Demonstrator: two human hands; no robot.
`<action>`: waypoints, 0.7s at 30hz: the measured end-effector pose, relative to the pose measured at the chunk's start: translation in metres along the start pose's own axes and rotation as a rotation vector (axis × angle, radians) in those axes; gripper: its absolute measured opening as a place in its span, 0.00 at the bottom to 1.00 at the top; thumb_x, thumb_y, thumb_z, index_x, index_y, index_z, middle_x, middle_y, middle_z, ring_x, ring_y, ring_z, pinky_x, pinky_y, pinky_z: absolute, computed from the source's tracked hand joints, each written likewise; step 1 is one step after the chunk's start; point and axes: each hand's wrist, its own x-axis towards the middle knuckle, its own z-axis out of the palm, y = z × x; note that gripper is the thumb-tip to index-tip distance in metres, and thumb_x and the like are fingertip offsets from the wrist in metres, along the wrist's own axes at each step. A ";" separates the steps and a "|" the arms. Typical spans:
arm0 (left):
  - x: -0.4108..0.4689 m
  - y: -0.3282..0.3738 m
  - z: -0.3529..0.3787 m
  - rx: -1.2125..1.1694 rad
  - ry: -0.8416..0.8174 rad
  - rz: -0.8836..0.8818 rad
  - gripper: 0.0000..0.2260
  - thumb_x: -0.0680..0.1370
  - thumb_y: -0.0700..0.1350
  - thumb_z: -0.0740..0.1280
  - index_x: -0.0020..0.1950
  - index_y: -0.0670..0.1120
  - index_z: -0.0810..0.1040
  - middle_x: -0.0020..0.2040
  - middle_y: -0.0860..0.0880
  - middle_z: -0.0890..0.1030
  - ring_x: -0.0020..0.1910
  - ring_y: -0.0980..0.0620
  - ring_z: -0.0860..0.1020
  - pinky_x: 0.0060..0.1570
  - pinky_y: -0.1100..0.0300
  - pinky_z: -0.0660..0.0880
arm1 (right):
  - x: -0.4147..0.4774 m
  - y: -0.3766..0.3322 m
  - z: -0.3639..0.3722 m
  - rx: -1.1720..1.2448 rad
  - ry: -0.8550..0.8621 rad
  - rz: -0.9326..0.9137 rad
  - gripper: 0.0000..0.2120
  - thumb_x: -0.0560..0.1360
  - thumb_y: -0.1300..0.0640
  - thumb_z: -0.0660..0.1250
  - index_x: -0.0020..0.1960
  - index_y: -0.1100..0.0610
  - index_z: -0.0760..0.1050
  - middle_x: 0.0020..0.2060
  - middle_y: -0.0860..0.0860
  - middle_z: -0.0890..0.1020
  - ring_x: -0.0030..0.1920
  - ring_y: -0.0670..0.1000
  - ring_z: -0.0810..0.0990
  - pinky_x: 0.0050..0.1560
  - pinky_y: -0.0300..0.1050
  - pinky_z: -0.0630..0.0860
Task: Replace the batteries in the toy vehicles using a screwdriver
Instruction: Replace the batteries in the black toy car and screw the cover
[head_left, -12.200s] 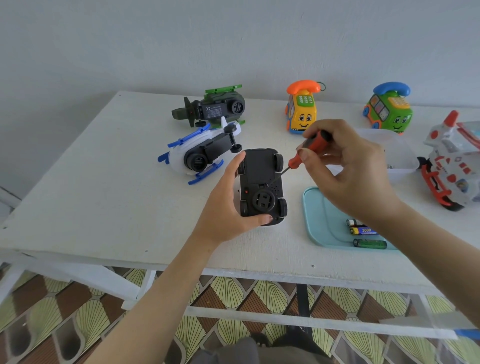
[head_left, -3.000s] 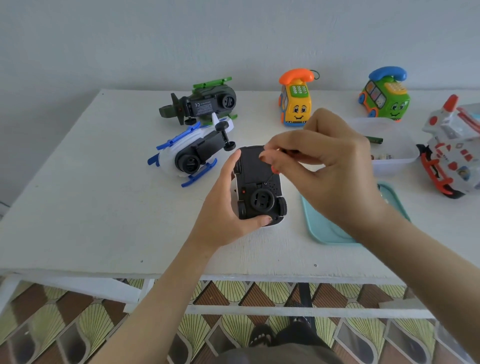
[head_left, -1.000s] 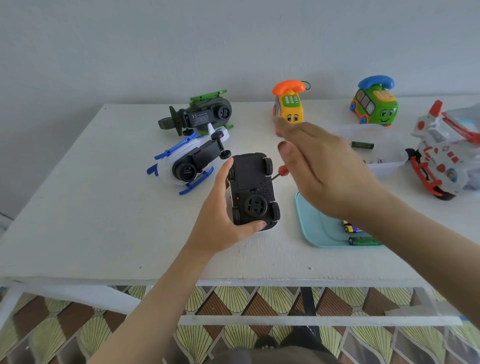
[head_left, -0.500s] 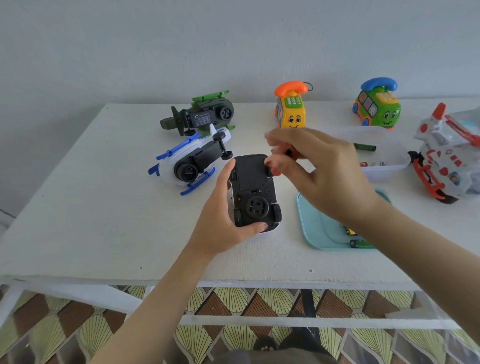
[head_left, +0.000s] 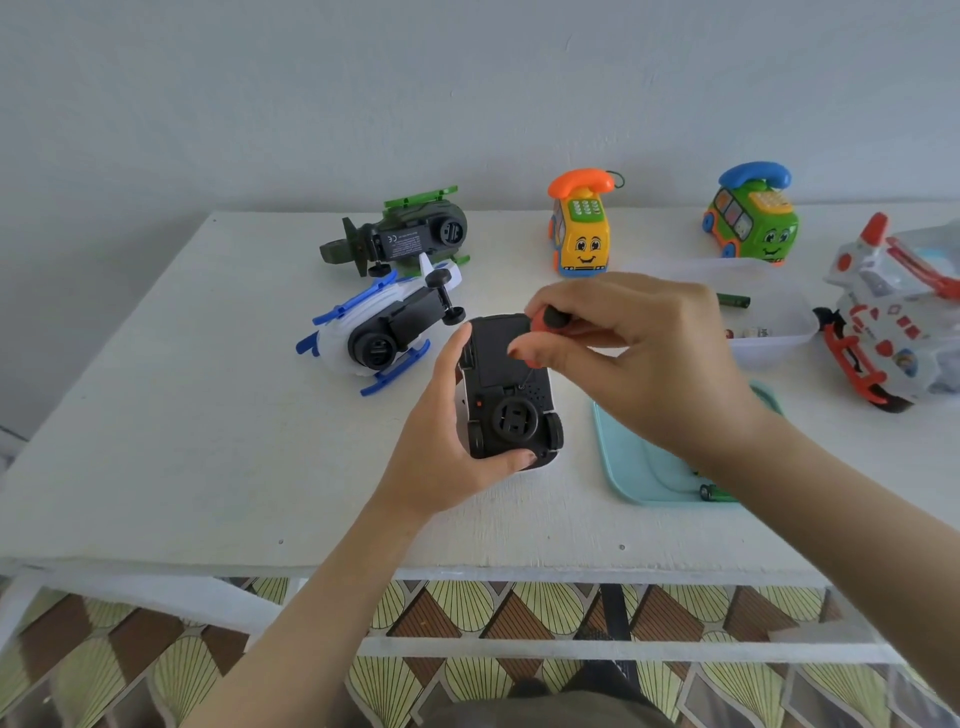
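Note:
A black toy car (head_left: 508, 392) lies upside down near the table's front, underside facing me. My left hand (head_left: 441, 447) grips it from the left, thumb along its side and a fingertip under its near end. My right hand (head_left: 634, 358) pinches a small screwdriver (head_left: 551, 321) with a red and black handle. Its thin shaft slants down to the car's underside, near the edge of the battery cover. A teal tray (head_left: 644, 467) to the right holds batteries (head_left: 716, 492), mostly hidden by my right arm.
A white and blue helicopter (head_left: 382, 332) and a green helicopter (head_left: 405, 236) lie behind the car. A yellow phone car (head_left: 581, 228) and a green one (head_left: 750, 215) stand at the back. A clear tub (head_left: 769, 322) and a white and red plane (head_left: 893, 317) sit right.
My right hand opened away from the screwdriver a second ago, then came back and took the handle in its fingertips again. The left hand and the car have stayed put.

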 end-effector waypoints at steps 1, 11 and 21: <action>0.000 0.000 0.000 -0.001 -0.003 0.002 0.51 0.64 0.40 0.80 0.78 0.50 0.51 0.66 0.68 0.67 0.65 0.69 0.69 0.59 0.75 0.66 | 0.000 0.000 0.001 -0.042 0.017 0.007 0.11 0.73 0.52 0.72 0.42 0.62 0.80 0.32 0.51 0.79 0.34 0.46 0.77 0.39 0.41 0.77; 0.000 -0.001 -0.001 0.021 -0.013 -0.002 0.51 0.65 0.42 0.80 0.78 0.51 0.51 0.67 0.72 0.64 0.67 0.68 0.67 0.65 0.65 0.68 | 0.020 0.015 -0.041 -0.215 -0.083 0.381 0.23 0.70 0.42 0.71 0.36 0.62 0.73 0.26 0.51 0.79 0.24 0.52 0.77 0.30 0.48 0.72; -0.003 0.009 0.000 0.005 -0.051 -0.045 0.60 0.59 0.51 0.83 0.78 0.55 0.44 0.64 0.77 0.62 0.63 0.74 0.66 0.57 0.77 0.64 | -0.081 0.038 -0.032 -0.345 -0.138 0.435 0.14 0.70 0.56 0.73 0.38 0.58 0.67 0.26 0.50 0.75 0.25 0.48 0.70 0.24 0.42 0.65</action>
